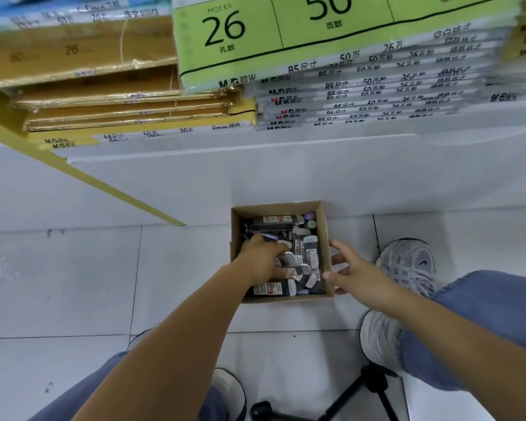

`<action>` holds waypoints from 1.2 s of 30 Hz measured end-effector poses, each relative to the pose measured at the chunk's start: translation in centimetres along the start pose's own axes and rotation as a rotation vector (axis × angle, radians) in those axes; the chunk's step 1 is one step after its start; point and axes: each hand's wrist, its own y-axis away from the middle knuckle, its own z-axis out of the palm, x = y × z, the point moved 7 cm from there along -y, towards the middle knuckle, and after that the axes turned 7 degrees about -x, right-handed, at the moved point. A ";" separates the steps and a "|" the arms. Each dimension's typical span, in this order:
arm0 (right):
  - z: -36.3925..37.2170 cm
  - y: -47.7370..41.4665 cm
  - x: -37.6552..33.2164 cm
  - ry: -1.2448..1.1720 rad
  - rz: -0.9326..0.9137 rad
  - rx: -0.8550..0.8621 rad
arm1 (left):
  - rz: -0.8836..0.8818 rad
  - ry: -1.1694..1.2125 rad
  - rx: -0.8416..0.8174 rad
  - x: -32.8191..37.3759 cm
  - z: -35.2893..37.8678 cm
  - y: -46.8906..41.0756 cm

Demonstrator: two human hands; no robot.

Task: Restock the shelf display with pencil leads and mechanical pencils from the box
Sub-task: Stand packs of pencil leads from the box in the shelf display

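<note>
Down on the floor (73,284), the cardboard box (277,206) sits between the two hands. The left hand (261,262) is inside it, fingers curled into the pencil lead packs (274,221) under it; whether it grasps one, I cannot tell. The right hand (356,275), released with fingers spread, touches the box's outer wall.

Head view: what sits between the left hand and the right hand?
Head view: lead packs heaped in the cardboard box, then its right wall. The left hand is inside the box, the right hand just outside that wall.
</note>
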 end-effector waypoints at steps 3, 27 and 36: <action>0.0 0.1 -0.3 0.005 0.022 -0.015 | 0.014 0.299 0.033 0.2 -1.0 1.2; -0.3 20.1 -38.4 -0.110 -0.971 0.352 | 0.459 1.200 0.740 3.3 -21.2 34.9; -3.3 27.2 -55.4 0.290 -1.358 0.640 | 0.626 1.288 1.120 1.8 -29.3 40.8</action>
